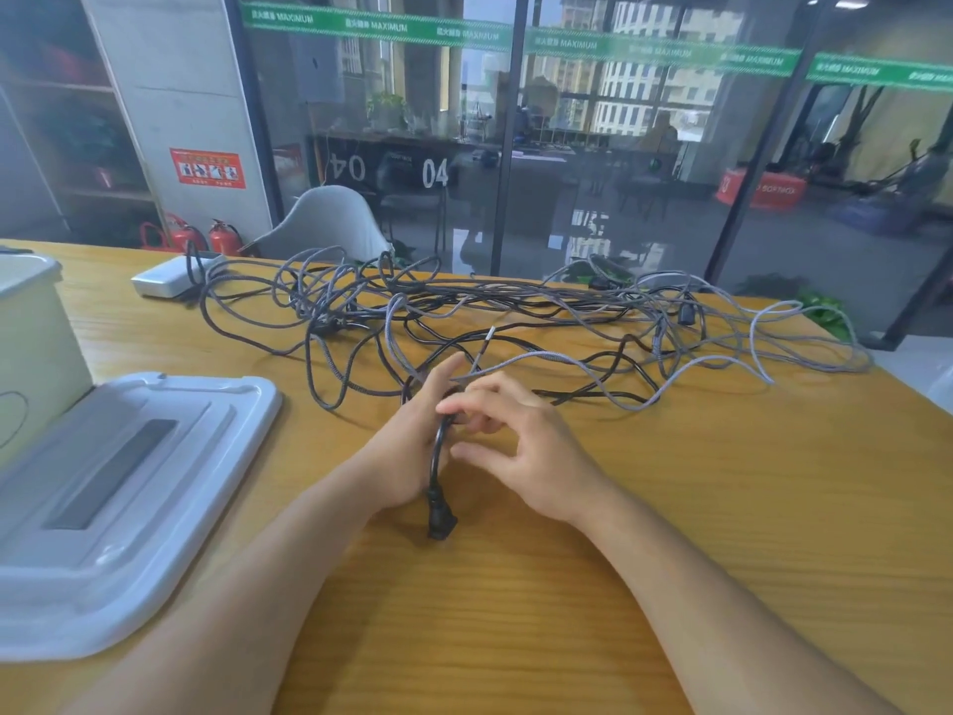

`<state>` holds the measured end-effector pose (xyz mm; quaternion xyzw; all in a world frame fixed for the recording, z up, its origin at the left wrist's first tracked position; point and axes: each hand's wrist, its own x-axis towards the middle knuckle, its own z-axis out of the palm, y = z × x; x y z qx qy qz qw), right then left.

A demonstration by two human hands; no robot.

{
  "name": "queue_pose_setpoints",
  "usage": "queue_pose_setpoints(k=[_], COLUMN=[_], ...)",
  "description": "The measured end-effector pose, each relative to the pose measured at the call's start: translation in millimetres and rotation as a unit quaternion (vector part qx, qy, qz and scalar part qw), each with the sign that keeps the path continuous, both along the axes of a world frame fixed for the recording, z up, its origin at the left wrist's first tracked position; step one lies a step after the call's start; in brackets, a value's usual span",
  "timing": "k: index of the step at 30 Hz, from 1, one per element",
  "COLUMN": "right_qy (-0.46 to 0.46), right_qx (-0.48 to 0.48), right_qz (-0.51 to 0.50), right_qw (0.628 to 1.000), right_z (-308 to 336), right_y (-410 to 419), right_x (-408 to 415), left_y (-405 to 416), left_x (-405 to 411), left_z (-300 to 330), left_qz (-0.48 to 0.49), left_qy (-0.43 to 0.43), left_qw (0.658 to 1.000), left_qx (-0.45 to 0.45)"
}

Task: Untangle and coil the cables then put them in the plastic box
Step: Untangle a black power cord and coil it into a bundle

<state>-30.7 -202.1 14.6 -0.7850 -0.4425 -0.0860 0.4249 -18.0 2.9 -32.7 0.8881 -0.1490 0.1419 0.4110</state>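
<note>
A tangle of grey braided and black cables [515, 312] sprawls across the far half of the wooden table [670, 508]. My left hand [407, 446] holds a black cable [438, 456] near its end, and the black plug [441, 518] hangs below the palm onto the table. My right hand [521, 441] is just right of it, fingers loosely spread and touching the cable by my left fingers. The plastic box [31, 343] stands at the left edge, its lid [129, 487] lying flat in front of it.
A white power adapter [165, 278] lies at the far left of the tangle, with a cable running from it. A grey chair [330, 224] stands behind the table. Glass walls lie beyond. The table's right edge runs close to the cables' far right loops.
</note>
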Motion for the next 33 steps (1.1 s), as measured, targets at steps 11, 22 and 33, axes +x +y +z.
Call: queue_pose_setpoints(k=[11, 22, 33], right_qy=[0.091, 0.063, 0.048], right_qx=[0.013, 0.022, 0.019], right_qz=[-0.134, -0.039, -0.108], right_qw=[0.987, 0.997, 0.993], right_z=[-2, -5, 1], right_y=[-26, -7, -18], right_x=[20, 10, 15], left_y=[-7, -9, -2], left_x=[-43, -46, -45], left_z=[48, 50, 50], left_qz=[0.046, 0.001, 0.037], left_qy=[-0.050, 0.010, -0.049], left_qw=[0.995, 0.996, 0.996], left_qx=[-0.070, -0.090, -0.066])
